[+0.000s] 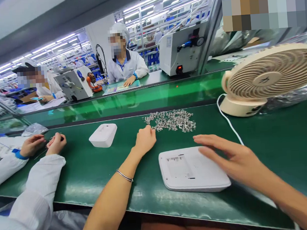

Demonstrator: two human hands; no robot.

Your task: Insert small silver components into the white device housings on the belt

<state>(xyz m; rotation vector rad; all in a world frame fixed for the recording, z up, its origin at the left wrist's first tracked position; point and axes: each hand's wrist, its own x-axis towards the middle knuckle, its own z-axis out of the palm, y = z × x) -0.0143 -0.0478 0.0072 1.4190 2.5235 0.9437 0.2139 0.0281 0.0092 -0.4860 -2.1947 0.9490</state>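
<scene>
My left hand (145,140) is closed at the near left edge of a pile of small metal pieces (175,121); its fingertips are turned away, so what they pinch is hidden. A white plastic housing (180,171) lies on the green work surface in front of me, with a recessed compartment facing up and small metal parts at one end of it. Over the upper right of this housing my right hand (228,155) is open, fingers stretched to the left. Whether its palm touches the housing I cannot tell.
A second white housing (103,135) stands left of my left hand. At the far left a co-worker's hands (56,143) hold something small. A beige fan (243,103) with a white cable (230,122) stands at the right. Beyond the green belt (152,94) are machines and other people.
</scene>
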